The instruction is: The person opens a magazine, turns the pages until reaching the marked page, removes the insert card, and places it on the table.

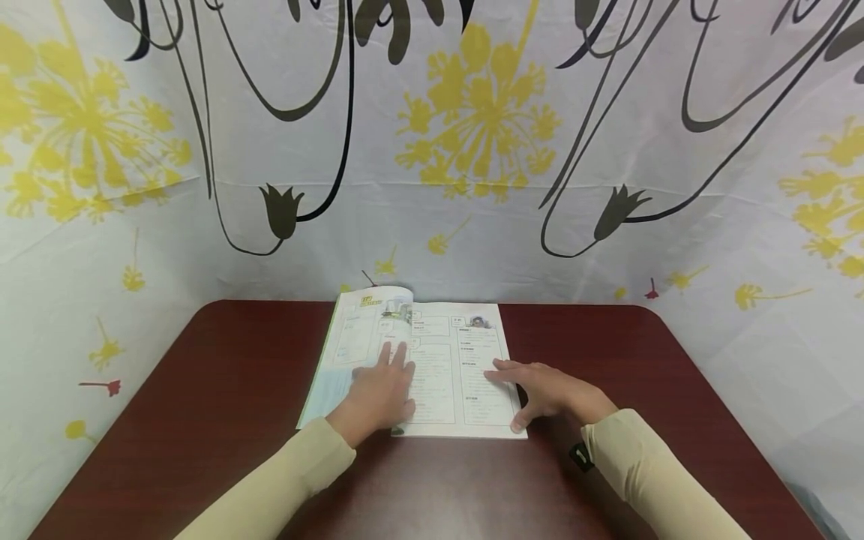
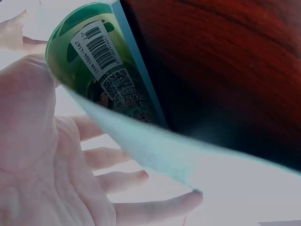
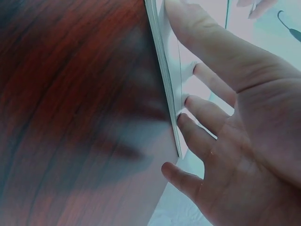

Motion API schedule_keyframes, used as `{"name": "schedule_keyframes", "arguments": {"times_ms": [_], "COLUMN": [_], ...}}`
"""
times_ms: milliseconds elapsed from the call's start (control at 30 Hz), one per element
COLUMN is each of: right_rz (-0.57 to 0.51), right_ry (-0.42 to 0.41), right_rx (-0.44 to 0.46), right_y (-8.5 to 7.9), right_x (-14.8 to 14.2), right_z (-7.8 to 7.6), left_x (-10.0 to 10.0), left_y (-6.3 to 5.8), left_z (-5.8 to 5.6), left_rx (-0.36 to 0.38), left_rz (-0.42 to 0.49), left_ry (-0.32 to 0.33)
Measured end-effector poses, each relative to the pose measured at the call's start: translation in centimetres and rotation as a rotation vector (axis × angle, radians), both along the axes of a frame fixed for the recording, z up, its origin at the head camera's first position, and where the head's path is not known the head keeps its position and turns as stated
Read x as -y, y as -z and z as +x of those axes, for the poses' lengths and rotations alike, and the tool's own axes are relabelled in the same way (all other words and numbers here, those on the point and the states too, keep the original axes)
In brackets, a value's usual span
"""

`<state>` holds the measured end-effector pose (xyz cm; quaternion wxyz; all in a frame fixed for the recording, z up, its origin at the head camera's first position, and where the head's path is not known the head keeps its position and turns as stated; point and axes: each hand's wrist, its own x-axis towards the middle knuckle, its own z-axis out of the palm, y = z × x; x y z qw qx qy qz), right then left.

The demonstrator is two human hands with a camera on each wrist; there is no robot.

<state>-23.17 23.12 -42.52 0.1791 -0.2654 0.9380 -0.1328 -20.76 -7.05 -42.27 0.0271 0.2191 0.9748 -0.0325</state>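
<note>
An open magazine (image 1: 432, 390) lies on the dark red table, its left side curving up from the surface. My left hand (image 1: 381, 386) rests on the left page beside the spine, fingers spread and fairly straight. Under that bent side, a green cover with a barcode (image 2: 98, 49) shows in the left wrist view. My right hand (image 1: 550, 390) is at the magazine's right edge, with the thumb by the lower right corner and the fingertips over the right page. In the right wrist view, the fingers (image 3: 195, 136) are loosely bent beside the page edges (image 3: 164, 61).
The wooden table (image 1: 223, 420) extends on both sides of the magazine. Behind it hangs a white cloth (image 1: 378, 150) printed with yellow and dark plant shapes. A dark band (image 1: 581, 456) sits at the right wrist by the sleeve cuff.
</note>
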Motion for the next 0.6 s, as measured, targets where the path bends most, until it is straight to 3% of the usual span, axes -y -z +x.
{"name": "schedule_keyframes", "arguments": {"times_ms": [600], "right_rz": [-0.022], "right_ry": [0.001], "right_rx": [0.019], "right_y": [-0.01], "right_x": [-0.15], "right_z": [-0.05], "left_x": [0.82], "left_y": [-0.02], "left_z": [-0.36], "left_rx": [0.069], "left_rz": [0.090], "left_ry": [-0.010]}}
